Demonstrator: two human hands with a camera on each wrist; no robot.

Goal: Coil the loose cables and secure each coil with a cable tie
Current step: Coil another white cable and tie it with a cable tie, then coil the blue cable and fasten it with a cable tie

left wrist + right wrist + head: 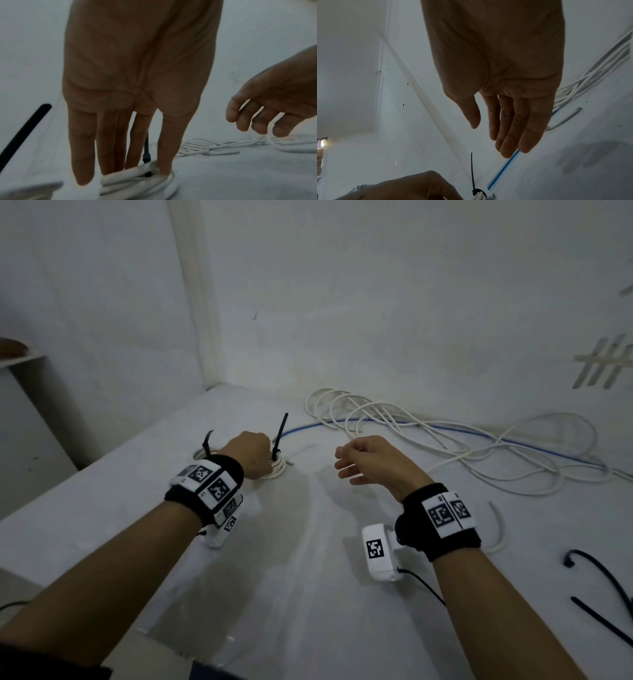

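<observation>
A coiled white cable (278,469) lies on the white table (308,577). Two black cable ties (281,433) wrap it, their tails sticking up on either side of my left hand (255,457). In the left wrist view my left hand (120,148) has straight fingers whose tips press down on the coil (137,181) beside one tie (147,152). My right hand (346,467) hovers open to the right of the coil and holds nothing. In the right wrist view its fingers (510,128) hang relaxed above the table.
Loose white cables (394,419) and a blue cable (445,428) lie tangled along the back wall on the right. Spare black cable ties (603,583) lie at the table's right edge. A short white cable piece (501,525) lies near my right wrist.
</observation>
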